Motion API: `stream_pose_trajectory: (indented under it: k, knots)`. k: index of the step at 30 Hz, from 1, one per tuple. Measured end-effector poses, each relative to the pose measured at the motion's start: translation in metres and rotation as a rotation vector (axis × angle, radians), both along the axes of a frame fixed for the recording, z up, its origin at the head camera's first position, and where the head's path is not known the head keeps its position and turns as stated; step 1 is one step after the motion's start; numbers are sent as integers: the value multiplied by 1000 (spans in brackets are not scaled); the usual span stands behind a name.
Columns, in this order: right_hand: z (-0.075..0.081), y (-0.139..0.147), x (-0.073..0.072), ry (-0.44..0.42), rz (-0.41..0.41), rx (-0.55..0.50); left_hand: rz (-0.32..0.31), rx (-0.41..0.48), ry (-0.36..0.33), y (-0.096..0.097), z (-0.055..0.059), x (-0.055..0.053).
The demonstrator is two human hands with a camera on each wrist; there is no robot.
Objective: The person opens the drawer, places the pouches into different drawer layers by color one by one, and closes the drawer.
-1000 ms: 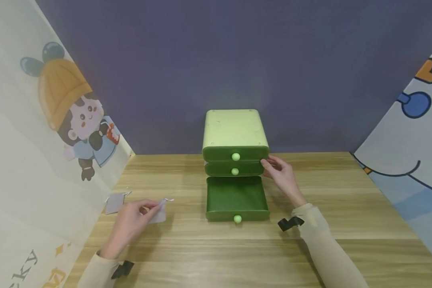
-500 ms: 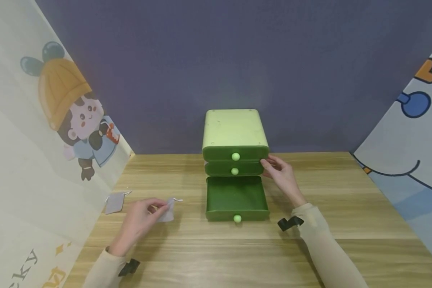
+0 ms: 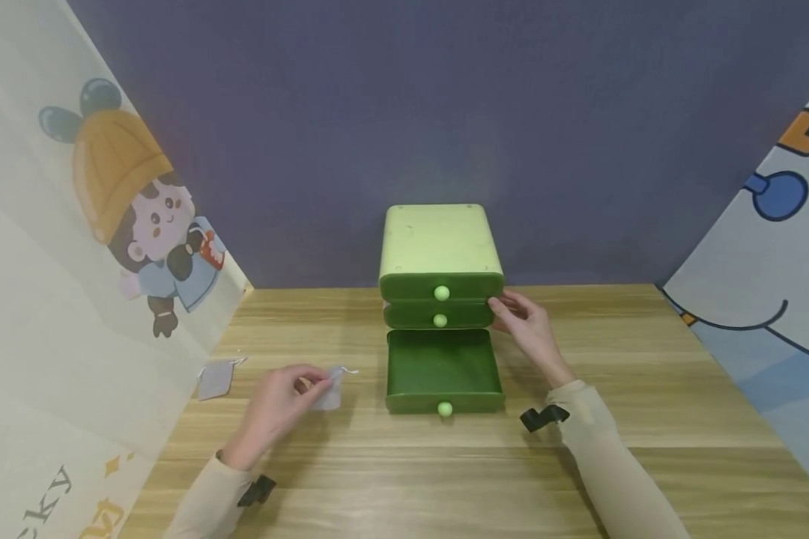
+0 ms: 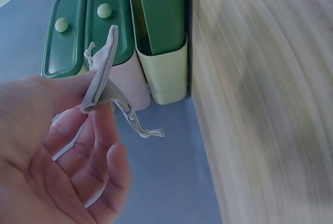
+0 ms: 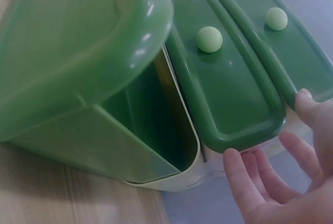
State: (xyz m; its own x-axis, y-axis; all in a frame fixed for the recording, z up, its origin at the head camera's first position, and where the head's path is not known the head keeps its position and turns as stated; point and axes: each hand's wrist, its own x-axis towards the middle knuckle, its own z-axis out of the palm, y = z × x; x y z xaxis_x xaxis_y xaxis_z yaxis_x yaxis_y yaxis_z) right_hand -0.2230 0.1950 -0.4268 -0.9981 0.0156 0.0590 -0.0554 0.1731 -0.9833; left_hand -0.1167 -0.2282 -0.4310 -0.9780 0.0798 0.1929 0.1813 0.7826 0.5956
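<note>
A small grey drawstring pouch is pinched between the thumb and forefinger of my left hand, held over the table left of the drawer cabinet. Its white cord dangles free in the left wrist view, where the pouch shows edge-on. The cabinet is pale green with three dark green drawers and round knobs. Its bottom drawer is pulled out with a bare inside; the upper two are closed. My right hand touches the cabinet's right side, fingertips near the middle drawer's edge.
A second grey pouch lies on the wood-grain table at the far left. A dark blue panel stands behind the cabinet, and printed cartoon panels flank both sides.
My left hand has carried the pouch rightward, closer to the pulled-out bottom drawer. My right hand and the cabinet have stayed put.
</note>
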Motion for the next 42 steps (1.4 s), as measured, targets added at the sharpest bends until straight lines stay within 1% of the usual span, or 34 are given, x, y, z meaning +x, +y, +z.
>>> stream_pose_trajectory:
  k: [5,11,18,21,29,34,39,42]
  knots:
    - [0,0,2,-3,-3,-8,-13,16,-27,9,0,-4]
    - [1,0,1,0,0,-24,-63,46,-14,23,3,-12]
    - [1,-1,1,0,-4,-14,-135,52,11,36,4,-19]
    - [1,-1,1,5,0,-16,-156,71,7,41,5,-22]
    - [2,-1,1,4,15,-23,-200,119,-15,56,13,-28]
    - [2,-1,1,2,16,-15,-222,115,-18,63,18,-34]
    - [2,-1,1,3,21,-12,-259,114,-36,71,19,-42]
    - [1,-1,2,6,17,-15,-282,119,-34,76,19,-46]
